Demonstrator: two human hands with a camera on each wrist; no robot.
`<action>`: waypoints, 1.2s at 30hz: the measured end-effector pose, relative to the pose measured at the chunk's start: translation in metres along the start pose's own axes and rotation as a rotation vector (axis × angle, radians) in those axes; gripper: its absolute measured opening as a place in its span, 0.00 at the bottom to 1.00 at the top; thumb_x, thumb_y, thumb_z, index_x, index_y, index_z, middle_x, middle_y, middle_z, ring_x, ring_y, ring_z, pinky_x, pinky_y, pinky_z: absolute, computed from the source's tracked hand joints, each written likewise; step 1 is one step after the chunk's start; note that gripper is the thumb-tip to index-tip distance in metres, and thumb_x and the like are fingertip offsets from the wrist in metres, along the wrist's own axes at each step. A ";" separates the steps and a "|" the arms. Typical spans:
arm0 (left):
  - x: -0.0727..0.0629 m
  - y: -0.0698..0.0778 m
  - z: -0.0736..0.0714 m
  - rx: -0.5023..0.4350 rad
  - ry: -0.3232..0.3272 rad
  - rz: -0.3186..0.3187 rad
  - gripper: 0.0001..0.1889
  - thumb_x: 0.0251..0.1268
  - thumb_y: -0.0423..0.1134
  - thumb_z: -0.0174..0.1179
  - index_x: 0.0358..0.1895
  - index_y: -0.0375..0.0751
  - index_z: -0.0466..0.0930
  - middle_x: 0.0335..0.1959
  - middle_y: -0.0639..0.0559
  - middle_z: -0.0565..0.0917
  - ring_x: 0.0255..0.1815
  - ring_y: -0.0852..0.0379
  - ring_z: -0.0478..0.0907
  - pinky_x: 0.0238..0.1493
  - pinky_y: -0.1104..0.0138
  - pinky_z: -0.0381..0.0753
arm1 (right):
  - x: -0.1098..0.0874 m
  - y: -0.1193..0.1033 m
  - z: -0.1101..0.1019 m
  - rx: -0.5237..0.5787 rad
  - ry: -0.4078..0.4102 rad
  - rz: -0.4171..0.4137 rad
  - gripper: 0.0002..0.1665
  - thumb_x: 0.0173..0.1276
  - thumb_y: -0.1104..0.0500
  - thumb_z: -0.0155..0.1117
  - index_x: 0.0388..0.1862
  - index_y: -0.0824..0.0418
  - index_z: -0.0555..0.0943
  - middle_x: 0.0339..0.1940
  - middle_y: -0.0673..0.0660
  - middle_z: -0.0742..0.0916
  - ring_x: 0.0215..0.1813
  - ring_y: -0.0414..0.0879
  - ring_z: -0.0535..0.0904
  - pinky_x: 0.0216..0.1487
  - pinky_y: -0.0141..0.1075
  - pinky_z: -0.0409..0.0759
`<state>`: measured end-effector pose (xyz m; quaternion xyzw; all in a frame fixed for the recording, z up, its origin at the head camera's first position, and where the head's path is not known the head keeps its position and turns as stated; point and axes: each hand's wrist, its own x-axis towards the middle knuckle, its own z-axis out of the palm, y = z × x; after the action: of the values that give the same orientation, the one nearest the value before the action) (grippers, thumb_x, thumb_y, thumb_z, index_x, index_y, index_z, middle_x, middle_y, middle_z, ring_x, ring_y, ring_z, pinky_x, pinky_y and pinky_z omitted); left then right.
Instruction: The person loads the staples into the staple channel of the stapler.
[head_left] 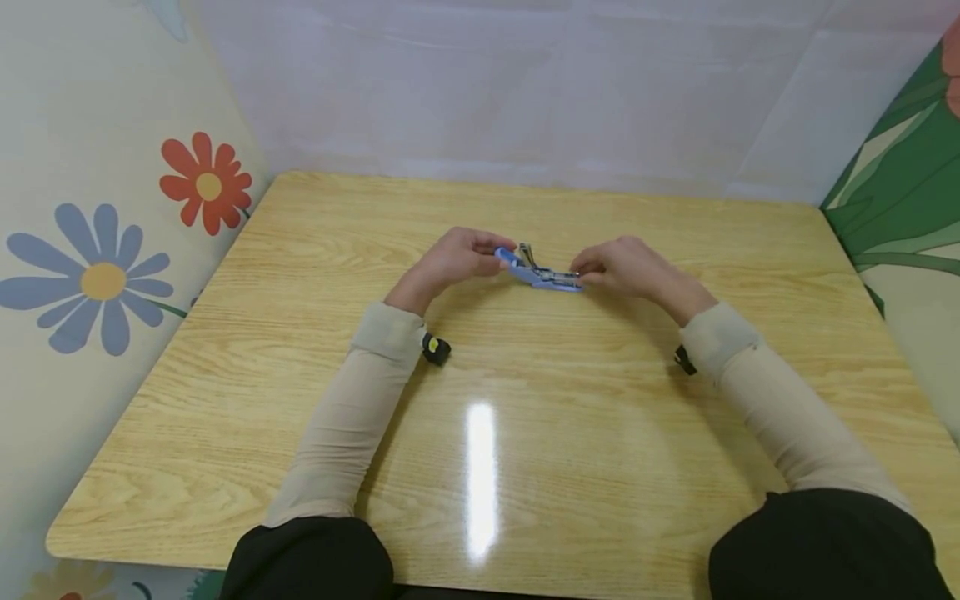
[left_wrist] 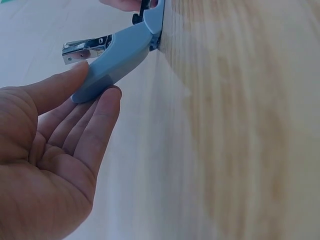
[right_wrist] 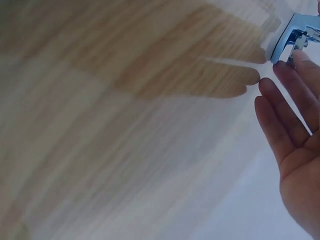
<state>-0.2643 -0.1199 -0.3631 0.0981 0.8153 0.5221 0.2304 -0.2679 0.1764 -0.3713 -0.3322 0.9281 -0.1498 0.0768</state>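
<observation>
A blue stapler [head_left: 525, 272] lies spread open on the table, its lid swung back to the left and its metal parts exposed. At the lid's end, my left hand [head_left: 459, 257] pinches it between thumb and fingers. The left wrist view shows the lid [left_wrist: 120, 57] tilted up, with a shiny metal piece [left_wrist: 82, 49] sticking out of it. Around the stapler's other end are the thumb and forefinger of my right hand [head_left: 628, 265]. In the right wrist view those fingertips meet the front of the base [right_wrist: 302, 22]; whether they hold anything small is unclear.
The wood-grain table [head_left: 555, 383] extends on all sides of the stapler, with a bright light reflection near its front. A white cloth [head_left: 480, 92] hangs behind it. Walls printed with flowers [head_left: 103, 282] stand at left and right.
</observation>
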 end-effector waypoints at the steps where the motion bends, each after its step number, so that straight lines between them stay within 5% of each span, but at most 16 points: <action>1: 0.000 0.000 0.000 0.001 0.000 0.001 0.22 0.73 0.34 0.61 0.68 0.46 0.78 0.64 0.47 0.81 0.63 0.51 0.80 0.65 0.59 0.81 | 0.001 0.000 0.000 -0.001 0.000 0.010 0.16 0.73 0.54 0.66 0.56 0.57 0.87 0.53 0.56 0.90 0.51 0.52 0.87 0.60 0.51 0.82; 14: 0.000 -0.002 0.001 0.083 -0.009 -0.038 0.23 0.72 0.41 0.63 0.69 0.53 0.78 0.62 0.50 0.84 0.61 0.54 0.81 0.65 0.58 0.80 | 0.000 -0.001 0.004 -0.045 0.007 0.061 0.15 0.75 0.56 0.64 0.56 0.59 0.86 0.55 0.59 0.90 0.56 0.55 0.86 0.64 0.53 0.80; 18: 0.000 0.000 0.001 0.129 0.007 -0.030 0.22 0.73 0.41 0.63 0.68 0.53 0.78 0.53 0.50 0.87 0.41 0.60 0.79 0.46 0.67 0.80 | -0.001 0.000 0.004 -0.038 0.039 0.038 0.14 0.75 0.57 0.64 0.55 0.59 0.87 0.54 0.59 0.90 0.55 0.56 0.86 0.64 0.52 0.81; 23: 0.001 0.003 0.001 0.212 0.023 0.005 0.21 0.74 0.41 0.61 0.68 0.52 0.78 0.46 0.47 0.88 0.22 0.59 0.59 0.25 0.69 0.62 | 0.002 -0.001 0.001 -0.048 0.062 0.018 0.13 0.74 0.58 0.65 0.53 0.60 0.88 0.52 0.59 0.90 0.54 0.56 0.87 0.63 0.53 0.81; 36: 0.003 0.017 0.012 0.344 0.068 0.067 0.24 0.74 0.44 0.61 0.71 0.50 0.74 0.63 0.49 0.84 0.36 0.59 0.75 0.33 0.68 0.71 | 0.004 0.000 0.004 -0.064 0.067 0.008 0.13 0.72 0.57 0.67 0.52 0.59 0.88 0.52 0.59 0.91 0.53 0.56 0.87 0.61 0.52 0.82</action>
<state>-0.2628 -0.1010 -0.3530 0.1455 0.8962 0.3852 0.1650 -0.2702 0.1726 -0.3750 -0.3255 0.9358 -0.1308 0.0355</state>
